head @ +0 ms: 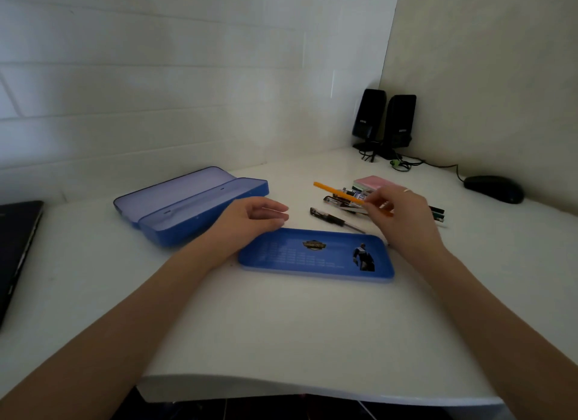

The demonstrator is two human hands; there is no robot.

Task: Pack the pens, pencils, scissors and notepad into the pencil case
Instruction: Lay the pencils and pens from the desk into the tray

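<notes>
Right hand (403,215) pinches a slim orange pencil (339,194) above the loose pile of pens (344,205) and the pink notepad (373,182) on the white desk (281,326). Left hand (250,219) hovers relaxed, fingers loosely curled, holding nothing, between the open blue metal pencil case (190,207) and its flat blue printed tray (316,255). One black pen (336,220) lies apart, just behind the tray.

No text can be read clearly. A gold emblem with blurred lettering is printed on the blue tray (316,257), small illegible labels are seen on the two black speakers (384,119), and a partial number sits among the pens (359,197).
</notes>
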